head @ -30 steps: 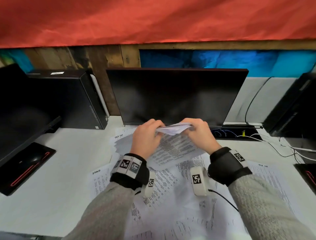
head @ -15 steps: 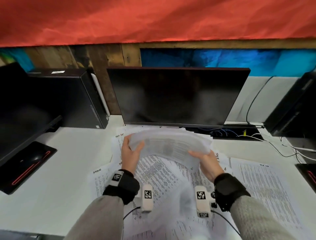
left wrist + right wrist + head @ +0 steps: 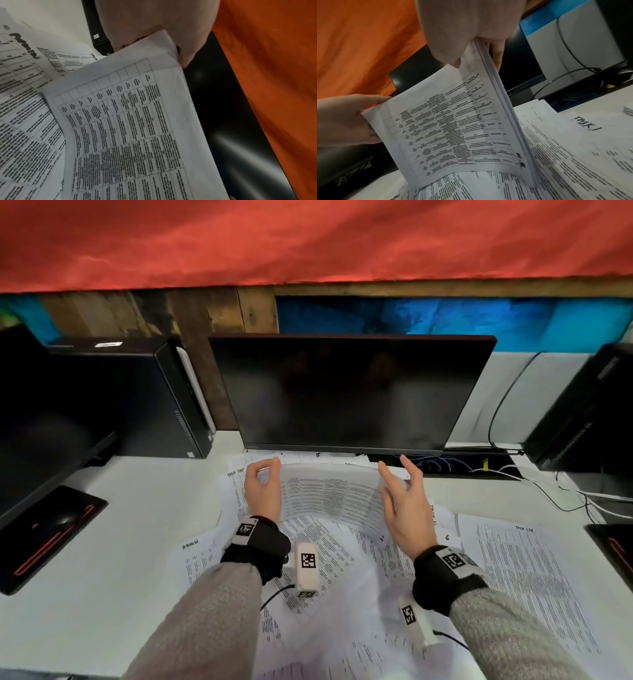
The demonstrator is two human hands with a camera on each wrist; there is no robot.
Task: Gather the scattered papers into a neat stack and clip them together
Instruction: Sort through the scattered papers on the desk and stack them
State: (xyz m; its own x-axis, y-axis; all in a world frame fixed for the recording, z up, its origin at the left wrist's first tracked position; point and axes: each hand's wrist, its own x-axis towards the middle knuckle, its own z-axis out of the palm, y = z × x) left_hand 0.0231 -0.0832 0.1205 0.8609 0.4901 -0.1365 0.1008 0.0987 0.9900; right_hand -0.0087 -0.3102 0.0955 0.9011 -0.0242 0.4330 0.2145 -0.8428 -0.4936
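A stack of printed papers (image 3: 329, 498) stands on its long lower edge on the white desk (image 3: 137, 525), just in front of the monitor, bowed slightly. My left hand (image 3: 263, 484) grips its left edge, thumb and fingers pinching the top corner (image 3: 164, 35). My right hand (image 3: 397, 484) holds the right edge, thumb in front and fingers behind (image 3: 477, 44). The right wrist view shows the stack (image 3: 450, 121) several sheets thick, with the left hand (image 3: 351, 117) on its far side. Loose printed sheets (image 3: 342, 577) lie scattered under and around it. No clip is visible.
A dark monitor (image 3: 349, 392) stands close behind the stack. A black computer tower (image 3: 137, 398) is at the left and another (image 3: 589, 412) at the right. Cables (image 3: 479, 467) lie behind the right hand. More sheets (image 3: 524, 570) lie on the right, and a black pad (image 3: 51, 535) at the far left.
A second ago both hands held the bunched papers close together. They then spread to the stack's two side edges, and the stack now stands upright on the desk.
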